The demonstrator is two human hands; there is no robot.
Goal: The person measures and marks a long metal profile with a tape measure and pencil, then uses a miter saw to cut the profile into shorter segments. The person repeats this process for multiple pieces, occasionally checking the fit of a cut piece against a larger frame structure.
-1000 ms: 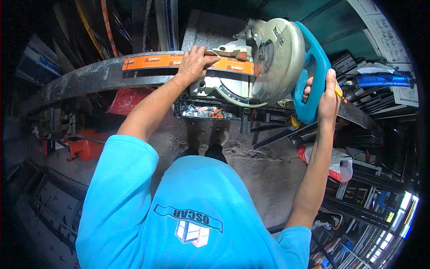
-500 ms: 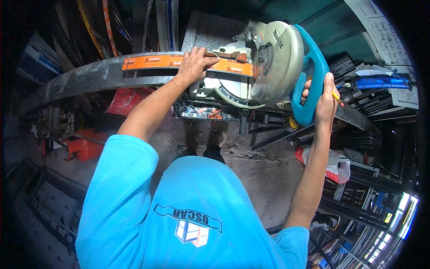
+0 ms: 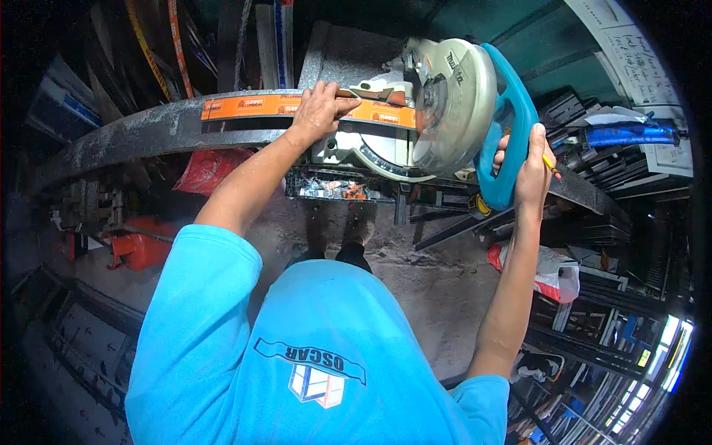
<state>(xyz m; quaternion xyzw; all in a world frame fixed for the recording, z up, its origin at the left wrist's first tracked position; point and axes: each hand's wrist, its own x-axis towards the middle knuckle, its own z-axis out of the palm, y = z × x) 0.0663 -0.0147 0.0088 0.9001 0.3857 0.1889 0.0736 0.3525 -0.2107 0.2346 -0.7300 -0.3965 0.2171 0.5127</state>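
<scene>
My left hand (image 3: pixel 317 113) grips a long metal bar (image 3: pixel 248 107) with an orange printed film on its face, pressing it to the saw's fence. The bar's right end runs in beside the guard of a mitre saw (image 3: pixel 463 104), where the blade is mostly hidden. My right hand (image 3: pixel 528 167) is closed around the teal loop handle (image 3: pixel 504 174) of the saw. A yellow pencil (image 3: pixel 551 166) pokes out from between the fingers of that hand.
A dark bench (image 3: pixel 111 144) carries the bar's left side. Below the saw sits a tray of offcuts (image 3: pixel 345 188). A tape measure (image 3: pixel 482 205) lies right of it. Metal lengths lean behind; a blue tool (image 3: pixel 630 135) lies at right. Red bag (image 3: pixel 211 170) hangs under the bench.
The saw's handle and my right hand have shifted slightly left, and the saw head has tipped a little. My left hand and the bar have hardly moved.
</scene>
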